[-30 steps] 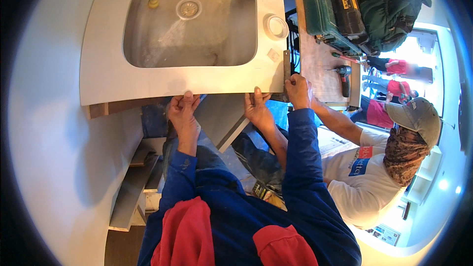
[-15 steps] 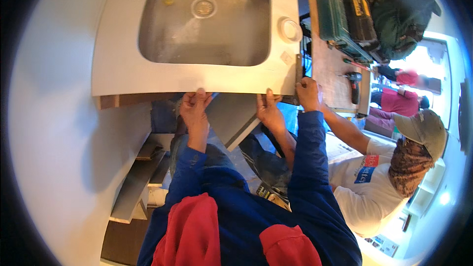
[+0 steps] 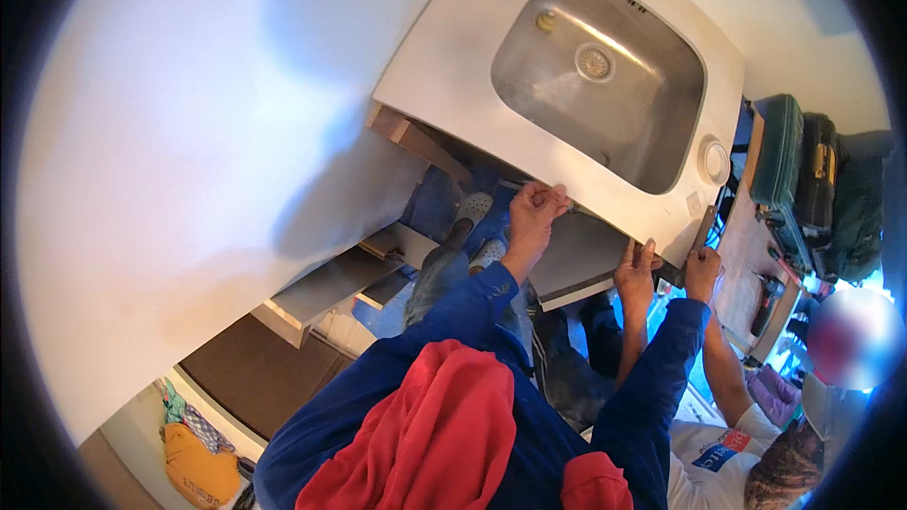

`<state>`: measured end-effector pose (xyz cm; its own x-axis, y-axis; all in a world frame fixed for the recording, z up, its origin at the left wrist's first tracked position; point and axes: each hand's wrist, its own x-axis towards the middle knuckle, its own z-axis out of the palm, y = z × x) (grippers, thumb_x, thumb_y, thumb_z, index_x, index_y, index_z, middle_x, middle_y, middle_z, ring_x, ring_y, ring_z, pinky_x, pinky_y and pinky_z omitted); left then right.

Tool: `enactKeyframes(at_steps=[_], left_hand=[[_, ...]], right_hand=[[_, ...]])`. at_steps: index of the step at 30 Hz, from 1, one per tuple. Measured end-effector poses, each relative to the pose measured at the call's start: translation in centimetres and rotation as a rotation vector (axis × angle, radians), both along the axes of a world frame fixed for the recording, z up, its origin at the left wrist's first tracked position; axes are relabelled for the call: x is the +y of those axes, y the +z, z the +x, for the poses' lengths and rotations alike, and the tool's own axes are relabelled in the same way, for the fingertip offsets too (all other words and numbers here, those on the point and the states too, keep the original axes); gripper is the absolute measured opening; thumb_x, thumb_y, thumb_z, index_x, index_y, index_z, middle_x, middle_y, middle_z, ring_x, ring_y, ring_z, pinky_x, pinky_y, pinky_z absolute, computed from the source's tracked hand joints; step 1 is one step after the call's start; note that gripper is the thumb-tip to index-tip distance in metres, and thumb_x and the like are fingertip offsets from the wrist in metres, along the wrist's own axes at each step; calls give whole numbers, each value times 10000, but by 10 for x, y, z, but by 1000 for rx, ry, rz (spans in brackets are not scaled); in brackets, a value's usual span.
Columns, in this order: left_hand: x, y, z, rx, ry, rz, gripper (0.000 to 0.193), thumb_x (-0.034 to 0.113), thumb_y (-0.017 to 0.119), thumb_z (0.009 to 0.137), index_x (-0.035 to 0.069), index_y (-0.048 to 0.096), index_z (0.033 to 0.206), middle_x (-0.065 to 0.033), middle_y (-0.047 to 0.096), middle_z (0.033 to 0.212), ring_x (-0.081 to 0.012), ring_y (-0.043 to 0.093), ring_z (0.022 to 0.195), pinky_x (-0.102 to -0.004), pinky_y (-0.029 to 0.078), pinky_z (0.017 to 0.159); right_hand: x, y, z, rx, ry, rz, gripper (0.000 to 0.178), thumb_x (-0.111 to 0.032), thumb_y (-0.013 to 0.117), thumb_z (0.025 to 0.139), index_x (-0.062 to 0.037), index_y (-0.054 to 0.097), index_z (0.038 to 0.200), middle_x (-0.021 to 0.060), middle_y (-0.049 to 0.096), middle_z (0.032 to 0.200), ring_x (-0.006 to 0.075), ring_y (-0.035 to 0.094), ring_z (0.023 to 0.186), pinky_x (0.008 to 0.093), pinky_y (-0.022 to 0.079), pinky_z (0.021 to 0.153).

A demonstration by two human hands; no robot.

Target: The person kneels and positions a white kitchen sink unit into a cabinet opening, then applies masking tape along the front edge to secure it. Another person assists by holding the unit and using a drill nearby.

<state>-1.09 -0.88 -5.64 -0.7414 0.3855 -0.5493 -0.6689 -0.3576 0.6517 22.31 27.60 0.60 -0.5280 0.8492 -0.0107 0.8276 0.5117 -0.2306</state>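
A white countertop [image 3: 440, 85] with a steel sink [image 3: 605, 123] set in it lies ahead of me. At its front edge, my left hand [image 3: 535, 222] is closed, thumb and fingers pinched against the rim. My right hand [image 3: 701, 276] is closed by the right front corner, at the lower end of a narrow brown strip [image 3: 701, 229] that runs along the countertop's side. Between my hands, a co-worker's hand [image 3: 637, 274] touches the same front edge from below. Under the countertop, a grey panel [image 3: 576, 260] shows; my fingers hide part of the edge.
The co-worker [image 3: 723, 458] is low at my right. Beyond the corner, a wooden bench [image 3: 742, 274] carries a green case [image 3: 778, 151], a black case [image 3: 820, 170] and a drill [image 3: 767, 307]. Boards [image 3: 331, 288] lie along the wall at left. A yellow bag [image 3: 200, 463] is behind them.
My view has swung left, so the countertop and sink appear tilted and farther right. My left hand has slid along the front edge toward the right corner. My right hand stays at the corner.
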Motion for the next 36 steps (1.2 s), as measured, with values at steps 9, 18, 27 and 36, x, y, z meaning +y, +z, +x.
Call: enactKeyframes(at_steps=[9, 18, 27, 36], left_hand=[[-2, -15, 1, 48, -52, 26, 460, 360, 827, 928, -5, 620, 1115, -81, 711, 1005, -161, 722, 932, -299, 603, 874], [-1, -12, -1, 90, -19, 21, 456, 369, 836, 917, -11, 631, 1065, -111, 730, 948, -180, 734, 900, -307, 614, 837], [-3, -10, -1, 139, -67, -13, 371, 337, 778, 967, 3, 650, 1064, -100, 734, 956, -189, 733, 899, -338, 622, 822], [-9, -15, -4, 201, -101, 1, 270, 265, 764, 988, 20, 652, 1009, -108, 721, 997, -221, 753, 913, -327, 637, 831]], right_hand=[[3, -10, 8, 15, 15, 21, 252, -184, 732, 886, 34, 621, 828, 243, 648, 760, 394, 661, 712, 505, 481, 676], [-13, 11, -2, 36, -62, 21, 342, -294, 745, 939, 43, 709, 990, 245, 740, 920, 377, 718, 856, 477, 537, 771], [-34, 38, -11, 263, -46, -43, 410, -379, 709, 967, 24, 701, 1041, 214, 739, 926, 337, 716, 871, 460, 552, 786], [-214, 85, -55, 580, 162, -153, 269, -214, 704, 936, -64, 691, 1159, 190, 699, 1030, 387, 684, 908, 471, 567, 786]])
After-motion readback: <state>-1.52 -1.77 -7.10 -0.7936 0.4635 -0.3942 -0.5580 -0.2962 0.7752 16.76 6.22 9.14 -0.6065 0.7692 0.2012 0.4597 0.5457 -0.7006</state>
